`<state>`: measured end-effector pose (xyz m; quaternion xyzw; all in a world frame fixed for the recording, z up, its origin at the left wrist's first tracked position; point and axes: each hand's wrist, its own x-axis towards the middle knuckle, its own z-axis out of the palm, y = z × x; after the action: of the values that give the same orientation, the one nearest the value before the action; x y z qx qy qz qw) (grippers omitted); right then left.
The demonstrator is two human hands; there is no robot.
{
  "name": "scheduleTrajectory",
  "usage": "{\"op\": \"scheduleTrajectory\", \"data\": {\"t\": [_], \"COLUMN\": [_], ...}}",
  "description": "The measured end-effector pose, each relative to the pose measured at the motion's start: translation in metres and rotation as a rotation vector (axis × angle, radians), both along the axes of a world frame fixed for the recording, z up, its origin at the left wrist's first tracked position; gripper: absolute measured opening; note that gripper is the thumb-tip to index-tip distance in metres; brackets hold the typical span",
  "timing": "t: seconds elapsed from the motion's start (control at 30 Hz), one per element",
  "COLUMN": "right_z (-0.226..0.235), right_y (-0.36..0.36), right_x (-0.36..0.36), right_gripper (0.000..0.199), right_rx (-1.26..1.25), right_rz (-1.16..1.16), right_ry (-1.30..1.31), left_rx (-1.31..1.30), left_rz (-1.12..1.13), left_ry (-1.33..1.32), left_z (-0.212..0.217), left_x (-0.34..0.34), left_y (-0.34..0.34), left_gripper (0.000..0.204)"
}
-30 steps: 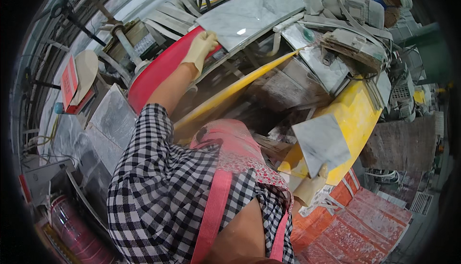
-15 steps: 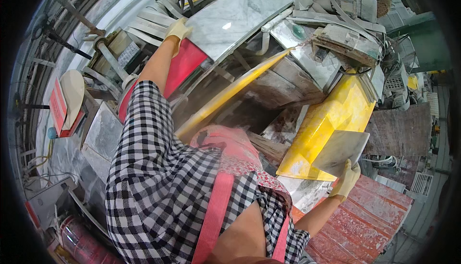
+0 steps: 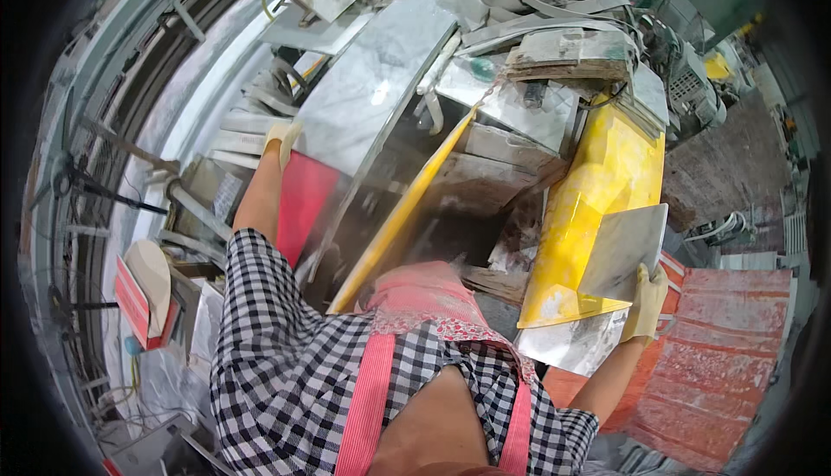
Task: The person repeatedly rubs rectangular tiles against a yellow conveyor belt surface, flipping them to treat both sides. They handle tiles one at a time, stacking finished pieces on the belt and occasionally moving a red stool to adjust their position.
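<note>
A pale, cream-coloured glove covers each hand. In my right hand (image 3: pixel 647 296) is a thin grey square tile (image 3: pixel 619 253), gripped by its lower right edge. The tile stands tilted in front of a folded yellow sheet (image 3: pixel 563 225) smeared with white. My left hand (image 3: pixel 284 138) reaches far out to the left, by the near corner of a large white marbled slab (image 3: pixel 372 86) and the top of a red panel (image 3: pixel 305 199). Its fingers are blurred and partly hidden, so whether they hold the slab's corner does not show. Several white strips (image 3: pixel 235 143) lie beside that hand.
A long yellow bar (image 3: pixel 402 203) slants across the dark gap in front of me. Dusty boards (image 3: pixel 567 56) and hoses are piled at the back. To the right stands a red, dust-streaked panel (image 3: pixel 714 355). Metal bars (image 3: pixel 195 203) and a red-and-white box (image 3: pixel 138 303) are at left.
The whole view has swung, so the slab and the left-hand things sit differently in it. My right hand still grips the grey tile, and my left hand remains by the slab's corner.
</note>
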<state>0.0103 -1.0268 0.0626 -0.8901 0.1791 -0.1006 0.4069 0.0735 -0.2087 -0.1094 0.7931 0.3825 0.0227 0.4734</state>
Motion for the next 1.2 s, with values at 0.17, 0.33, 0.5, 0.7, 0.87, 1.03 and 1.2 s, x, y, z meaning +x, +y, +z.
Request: {"op": "scheduleTrajectory", "data": {"t": [0.17,0.33,0.5,0.7,0.87,1.03,1.2], "right_z": [0.003,0.003,0.006,0.003,-0.003,0.002,0.008], "right_y": [0.002,0.004,0.014,0.016,0.009,0.009,0.001], "right_x": [0.0,-0.003,-0.007,-0.004,0.007,0.018,0.011], "right_gripper": [0.03,0.032,0.033,0.034,0.034,0.026,0.02], "right_rx": [-0.023,-0.065,-0.163,-0.189,-0.016,-0.15,0.341], "right_rz": [-0.026,-0.019,-0.073,0.001,0.053,0.048,0.169], "right_ry": [0.031,0.006,-0.005,-0.025,-0.066,-0.064,-0.111], "left_rx": [0.022,0.088,0.137,0.039,0.238,-0.127,-0.495], "left_rz": [-0.067,-0.145,-0.346,-0.55,-0.608,-0.23,-0.247], "left_ry": [0.008,-0.002,0.136,0.048,-0.169,-0.217,-0.701], "left_z": [0.034,0.091,0.157,0.168,0.154,0.187,0.199], "left_x": [-0.017,-0.024,-0.005,0.008,-0.018,-0.035,-0.047], "left_y": [-0.01,-0.014,-0.042,-0.059,-0.073,-0.112,-0.15], "left_gripper": [0.061,0.056,0.049,0.046,0.039,0.022,0.036]}}
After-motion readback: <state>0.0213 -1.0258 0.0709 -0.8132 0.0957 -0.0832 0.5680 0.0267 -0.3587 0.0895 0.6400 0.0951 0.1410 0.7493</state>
